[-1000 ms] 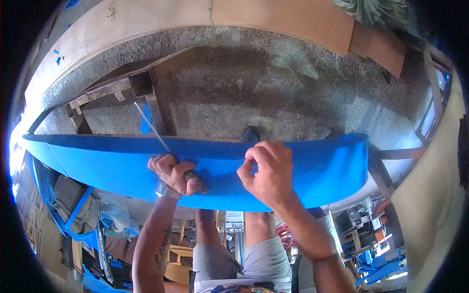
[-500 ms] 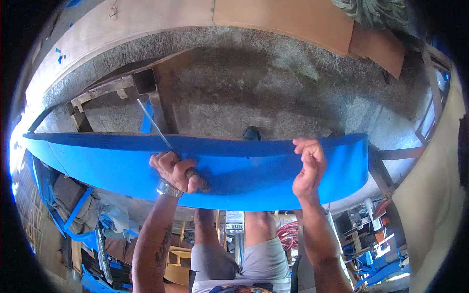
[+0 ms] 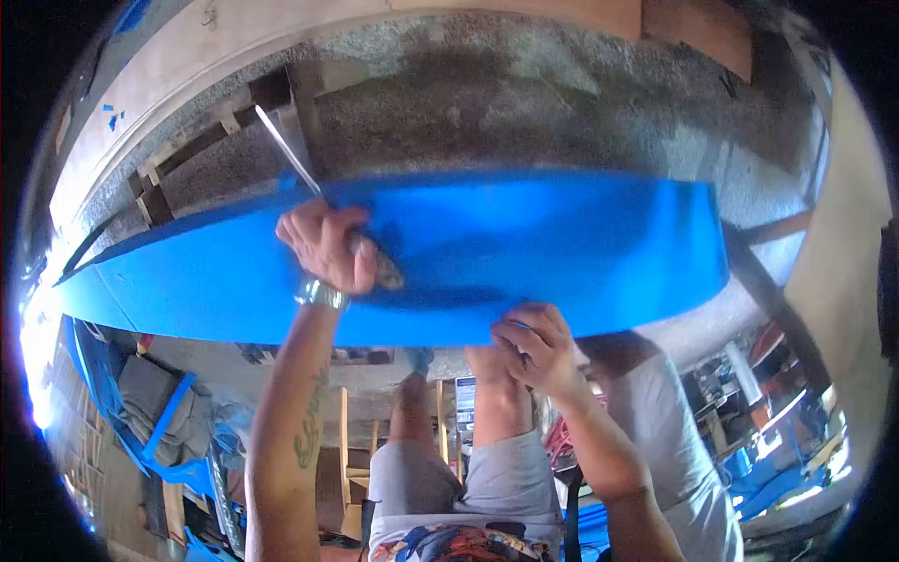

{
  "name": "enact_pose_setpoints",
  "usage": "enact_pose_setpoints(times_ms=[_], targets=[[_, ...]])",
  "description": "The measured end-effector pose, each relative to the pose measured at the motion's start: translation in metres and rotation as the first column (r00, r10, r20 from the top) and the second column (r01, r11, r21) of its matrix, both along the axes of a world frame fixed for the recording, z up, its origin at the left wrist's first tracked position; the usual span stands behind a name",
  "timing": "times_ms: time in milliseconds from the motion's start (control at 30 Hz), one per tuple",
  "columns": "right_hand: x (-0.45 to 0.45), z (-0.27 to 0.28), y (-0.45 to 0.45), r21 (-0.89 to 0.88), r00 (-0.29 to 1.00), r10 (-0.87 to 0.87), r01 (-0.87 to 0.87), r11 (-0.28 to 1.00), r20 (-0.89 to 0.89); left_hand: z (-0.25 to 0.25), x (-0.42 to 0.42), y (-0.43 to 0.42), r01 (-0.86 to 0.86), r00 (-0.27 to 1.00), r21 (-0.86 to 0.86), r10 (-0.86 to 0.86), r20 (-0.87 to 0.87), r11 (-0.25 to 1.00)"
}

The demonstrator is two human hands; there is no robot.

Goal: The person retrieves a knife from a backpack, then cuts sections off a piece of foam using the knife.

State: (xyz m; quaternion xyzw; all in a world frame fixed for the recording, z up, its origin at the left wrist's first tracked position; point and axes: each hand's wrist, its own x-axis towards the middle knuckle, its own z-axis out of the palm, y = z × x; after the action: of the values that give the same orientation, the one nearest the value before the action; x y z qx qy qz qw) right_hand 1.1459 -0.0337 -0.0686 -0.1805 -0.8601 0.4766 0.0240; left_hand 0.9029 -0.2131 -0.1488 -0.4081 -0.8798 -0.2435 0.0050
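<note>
A long, curved blue panel (image 3: 599,253) stretches across the view in front of me. My left hand (image 3: 326,245) is wrapped round a tool (image 3: 286,150) with a thin metal shaft pointing up and left; its dark, worn handle sticks out below my thumb, over the panel. My right hand (image 3: 532,345) is at the panel's lower edge, its fingers bent and closed. Whatever those fingers hold, if anything, is too small to make out.
Behind the panel are a rough grey floor and a metal frame (image 3: 192,140). Pale sheets (image 3: 524,14) curve along the top. Folded dark cloth (image 3: 159,407) lies lower left, a wooden stool (image 3: 352,468) below, and clutter lower right beside another person's clothed leg (image 3: 670,440).
My right hand has moved down and left to the panel's lower edge. The panel appears higher and tilted differently, showing more of its face. My left hand still holds the tool.
</note>
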Motion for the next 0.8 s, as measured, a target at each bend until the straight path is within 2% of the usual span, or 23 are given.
enact_pose_setpoints(times_ms=[100,200,300,400,433,500,567,600,633,700,733,800], targets=[[0.028,-0.006,-0.028,0.178,0.999,0.031,-0.034,0.983,0.019,0.002,-0.003,0.003,0.023,0.999,0.024,-0.023,-0.029,0.999],[0.040,-0.019,-0.042,0.273,0.998,0.002,0.015,0.962,-0.059,0.004,-0.005,0.007,0.008,0.996,0.067,-0.002,-0.095,0.998],[0.040,-0.013,-0.049,0.249,0.995,-0.048,0.069,0.966,-0.086,-0.001,-0.010,0.000,0.032,0.994,0.071,-0.024,-0.111,0.997],[0.041,-0.017,-0.057,0.301,0.983,-0.039,0.093,0.949,-0.179,-0.013,-0.014,-0.001,0.059,0.959,0.146,-0.016,-0.282,0.987],[0.044,-0.023,-0.060,0.301,0.977,-0.036,0.100,0.948,-0.211,-0.005,-0.014,0.001,0.058,0.960,0.100,-0.028,-0.278,0.993],[0.046,-0.036,-0.059,0.326,0.961,-0.019,0.112,0.939,-0.275,0.016,0.008,0.005,0.023,0.992,0.135,-0.006,-0.125,0.991],[0.051,-0.046,-0.058,0.356,0.950,0.008,0.109,0.928,-0.313,0.009,0.005,0.003,0.065,0.984,0.195,-0.030,-0.176,0.979],[0.052,-0.050,-0.058,0.390,0.944,0.013,0.124,0.912,-0.331,0.014,0.011,0.005,0.041,0.999,0.242,-0.042,-0.001,0.969],[0.057,-0.053,-0.063,0.362,0.937,0.009,0.126,0.923,-0.350,0.005,0.006,0.004,0.130,0.964,0.279,-0.056,-0.260,0.951],[0.054,-0.054,-0.059,0.365,0.904,0.023,0.149,0.919,-0.426,0.007,0.004,0.006,0.134,0.954,0.277,-0.048,-0.296,0.951],[0.052,-0.055,-0.057,0.403,0.881,0.054,0.159,0.901,-0.470,0.009,-0.002,0.013,0.161,0.945,0.331,-0.048,-0.325,0.930],[0.048,-0.048,-0.050,0.467,0.891,0.121,0.111,0.877,-0.438,0.007,-0.001,0.010,0.207,0.936,0.385,-0.067,-0.344,0.899]])
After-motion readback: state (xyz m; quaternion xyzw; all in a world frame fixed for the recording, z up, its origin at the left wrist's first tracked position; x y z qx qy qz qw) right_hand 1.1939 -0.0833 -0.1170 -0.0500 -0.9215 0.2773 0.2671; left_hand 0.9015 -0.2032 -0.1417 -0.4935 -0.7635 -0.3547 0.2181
